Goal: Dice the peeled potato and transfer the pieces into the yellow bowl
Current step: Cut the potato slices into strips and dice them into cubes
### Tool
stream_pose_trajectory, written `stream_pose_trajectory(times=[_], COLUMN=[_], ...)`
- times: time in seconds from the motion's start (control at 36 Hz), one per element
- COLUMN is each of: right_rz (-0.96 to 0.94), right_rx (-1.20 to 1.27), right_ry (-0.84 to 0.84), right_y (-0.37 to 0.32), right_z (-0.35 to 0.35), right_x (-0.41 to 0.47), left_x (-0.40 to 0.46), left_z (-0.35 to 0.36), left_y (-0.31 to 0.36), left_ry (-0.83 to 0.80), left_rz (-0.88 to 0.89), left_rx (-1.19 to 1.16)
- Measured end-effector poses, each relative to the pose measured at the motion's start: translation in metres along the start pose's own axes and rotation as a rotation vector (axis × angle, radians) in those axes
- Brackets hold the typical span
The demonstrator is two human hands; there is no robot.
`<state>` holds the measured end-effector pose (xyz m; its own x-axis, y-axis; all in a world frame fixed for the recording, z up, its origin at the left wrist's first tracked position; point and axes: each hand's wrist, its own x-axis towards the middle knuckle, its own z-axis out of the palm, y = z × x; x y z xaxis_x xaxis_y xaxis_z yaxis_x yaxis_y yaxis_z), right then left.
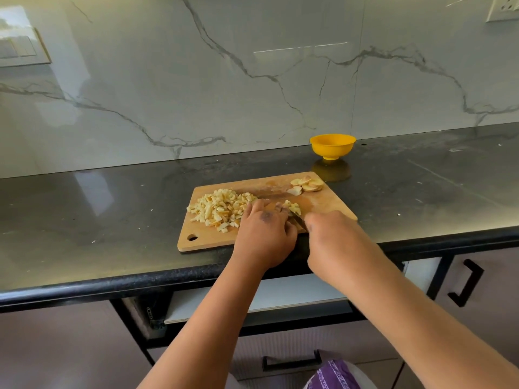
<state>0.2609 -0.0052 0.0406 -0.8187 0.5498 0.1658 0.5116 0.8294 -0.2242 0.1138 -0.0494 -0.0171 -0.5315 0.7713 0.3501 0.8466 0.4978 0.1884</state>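
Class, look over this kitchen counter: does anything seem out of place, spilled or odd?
Yes. The cutting board overhangs the counter's front edge at its near corner, and small pale scraps lie scattered on the dark counter. The yellow bowl stands upright.

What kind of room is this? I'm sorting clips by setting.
Most likely a home kitchen: a dark stone counter backed by a marble-look wall, cabinet drawers below it, and a wooden cutting board with diced potato on it.
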Motion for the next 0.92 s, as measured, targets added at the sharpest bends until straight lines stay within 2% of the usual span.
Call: stream_pose_trajectory(times=[0.11,0.19,0.33,0.44,0.53,0.64,0.92], right_rz=[0.033,0.005,-0.027,-0.034,-0.044,-0.074,-0.049], right_rx=[0.029,0.077,0.138,0.161,0.146,0.141,0.091], right_ry=[-0.013,0.005,0.201,0.269,0.245,0.263,0.227], right_y=[0.02,0.034,0.04,0.034,0.032,0.03,0.02], right_z=[-0.024,-0.031,-0.023,-0.001,0.01,0.017,0.025], right_x=[-0.001,0.003,0.016,0.03,0.035,0.035,0.033], left_x=[0.0,-0.002,-0.004,0.002,0.009,0.02,0.023], left_z=[-0.001,-0.004,-0.005,-0.002,-0.001,0.003,0.012], left_y=[-0.002,-0.002,-0.003,-0.005,-0.005,-0.007,-0.011], left_ry=[-0.032,0.007,0.161,0.037,-0.006,0.091,0.185], left_rz=[-0.001,-0.005,-0.007,-0.035,-0.049,-0.052,-0.012], left_rx=[-0.049,-0.134,-0.229,-0.12,-0.135,-0.16,-0.138])
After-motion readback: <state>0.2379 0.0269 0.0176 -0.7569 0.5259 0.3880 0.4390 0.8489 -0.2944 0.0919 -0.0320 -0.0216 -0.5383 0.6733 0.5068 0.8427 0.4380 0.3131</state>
